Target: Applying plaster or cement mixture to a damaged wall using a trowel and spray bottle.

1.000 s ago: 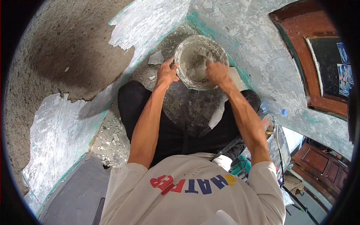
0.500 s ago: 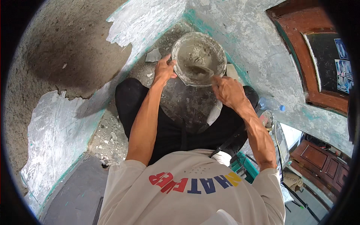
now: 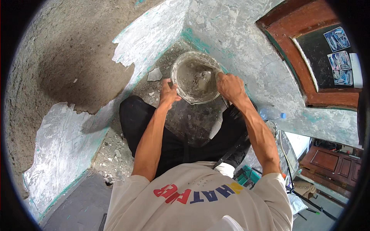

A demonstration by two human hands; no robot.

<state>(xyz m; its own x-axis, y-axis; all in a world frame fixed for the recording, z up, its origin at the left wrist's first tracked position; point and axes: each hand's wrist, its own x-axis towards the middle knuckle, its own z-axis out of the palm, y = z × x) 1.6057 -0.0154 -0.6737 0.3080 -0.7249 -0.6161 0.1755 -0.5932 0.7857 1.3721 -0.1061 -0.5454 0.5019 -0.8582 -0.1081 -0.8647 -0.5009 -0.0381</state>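
A round pail (image 3: 176, 73), crusted with pale residue, stands between my bent knees and holds grey wet mix (image 3: 190, 77). My left hand (image 3: 169, 91) grips its left rim with the fingers curled against the outside. At the pail's right edge my right hand (image 3: 230, 86) is closed on the handle of a mixing tool (image 3: 211, 74); the tool's far end is partly hidden in the mix, and its exact shape is hard to tell.
Peeling plastered walls (image 3: 208, 23) meet behind the pail. Rubble (image 3: 115, 154) and a broken chip (image 3: 154, 74) lie on the floor at left. At right are a plastic bottle (image 3: 269, 114), a wood-framed dark panel (image 3: 283, 27) and green equipment (image 3: 246, 178).
My right hand has swung with the tool from over the pail's middle to its near right edge, then up along the right side. My left hand stays on the rim.
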